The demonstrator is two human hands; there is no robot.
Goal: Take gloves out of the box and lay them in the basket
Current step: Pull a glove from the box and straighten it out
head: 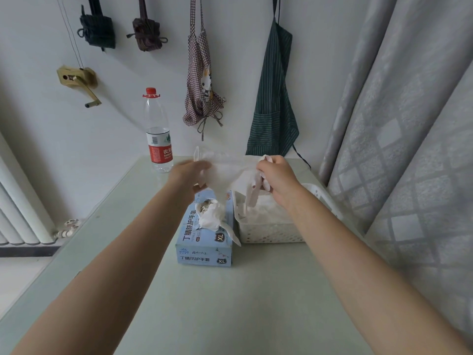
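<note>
Glove stretched between left hand and right hand, each grip pinching it.

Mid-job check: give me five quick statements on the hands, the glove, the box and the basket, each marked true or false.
1. Both the left hand and the right hand hold a white glove in the air. True.
2. The white basket sits to the left of the blue glove box. False: it stands on the box's right side.
3. More gloves bulge from the box's opening. True.
4. The water bottle lies on its side. False: it stands upright at the table's far edge.
5. The basket holds nothing. False: white gloves already lie in it.
</note>
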